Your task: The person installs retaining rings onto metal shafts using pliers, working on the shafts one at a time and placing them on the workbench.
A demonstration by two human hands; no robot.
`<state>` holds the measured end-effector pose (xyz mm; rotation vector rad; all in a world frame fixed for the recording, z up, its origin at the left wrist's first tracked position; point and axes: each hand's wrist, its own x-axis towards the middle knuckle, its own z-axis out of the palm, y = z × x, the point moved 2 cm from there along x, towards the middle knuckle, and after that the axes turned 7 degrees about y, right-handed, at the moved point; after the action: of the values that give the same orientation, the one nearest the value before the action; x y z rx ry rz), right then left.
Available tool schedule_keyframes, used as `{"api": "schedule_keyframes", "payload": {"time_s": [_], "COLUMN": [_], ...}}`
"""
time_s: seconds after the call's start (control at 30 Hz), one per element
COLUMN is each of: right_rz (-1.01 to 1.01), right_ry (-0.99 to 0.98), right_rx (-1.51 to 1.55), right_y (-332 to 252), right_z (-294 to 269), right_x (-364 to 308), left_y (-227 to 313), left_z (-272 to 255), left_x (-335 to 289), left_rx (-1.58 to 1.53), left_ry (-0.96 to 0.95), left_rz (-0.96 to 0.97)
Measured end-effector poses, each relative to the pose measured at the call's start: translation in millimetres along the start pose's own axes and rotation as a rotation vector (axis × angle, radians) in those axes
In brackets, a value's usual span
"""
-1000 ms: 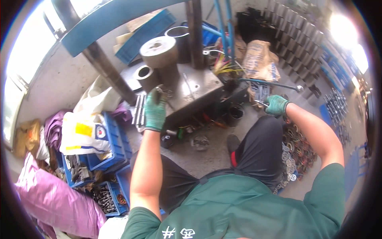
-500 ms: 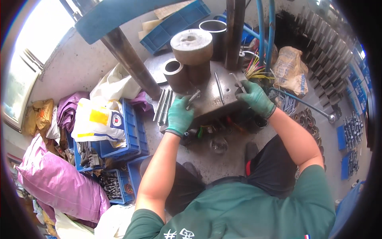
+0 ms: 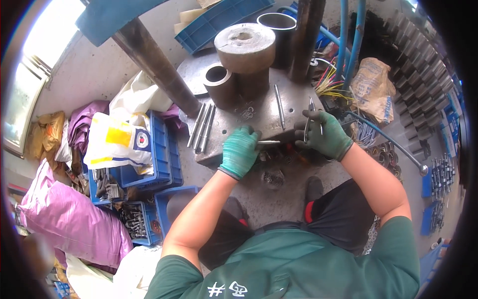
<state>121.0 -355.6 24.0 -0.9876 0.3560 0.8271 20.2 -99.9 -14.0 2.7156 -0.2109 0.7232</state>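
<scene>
My left hand, in a green glove, is closed around a slim metal rod that sticks out to the right over the front edge of a steel table. In my gloved right hand is a pair of pliers, its thin tips pointing away from me and its handles spread between my fingers. A small cluster of thin metal rings lies beyond my left hand. Three rods lie side by side at the table's left, and a single rod lies between my hands.
A thick round block on a post and a short steel tube stand farther back. Dark columns rise at both sides. Blue crates and a purple sack are at left; a blue bar slants at right.
My left hand has come nearer and rightward, and its rod has turned from pointing away to pointing right. My right hand has shifted slightly right and nearer with the pliers. The ring cluster now shows.
</scene>
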Motion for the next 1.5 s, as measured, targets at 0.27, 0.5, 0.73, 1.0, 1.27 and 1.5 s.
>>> {"api": "schedule_keyframes", "payload": {"time_s": [0.27, 0.5, 0.73, 1.0, 1.27, 1.5], "right_rz": [-0.518, -1.173, -1.473, -1.512, -1.489, -1.482], "right_ry": [-0.168, -0.119, -0.134, -0.16, -0.161, -0.144], "right_rx": [-0.946, -1.608, -1.719, -1.708, -1.738, -1.688], "right_y": [13, 11, 9, 12, 12, 15], "right_z": [8, 46, 50, 52, 56, 58], "right_x": [2, -22, -18, -20, -21, -25], "left_y": [19, 5, -9, -3, -1, -4], "left_z": [2, -2, 12, 10, 7, 5], "left_x": [-6, -5, -14, -12, -13, -12], "left_rx": [-0.635, -1.536, -1.791, -1.849, -1.756, -1.767], "left_ry": [0.193, 0.047, -0.015, -0.044, -0.055, -0.068], "left_rz": [-0.403, -1.218, -1.445, -1.42, -1.289, -1.345]}}
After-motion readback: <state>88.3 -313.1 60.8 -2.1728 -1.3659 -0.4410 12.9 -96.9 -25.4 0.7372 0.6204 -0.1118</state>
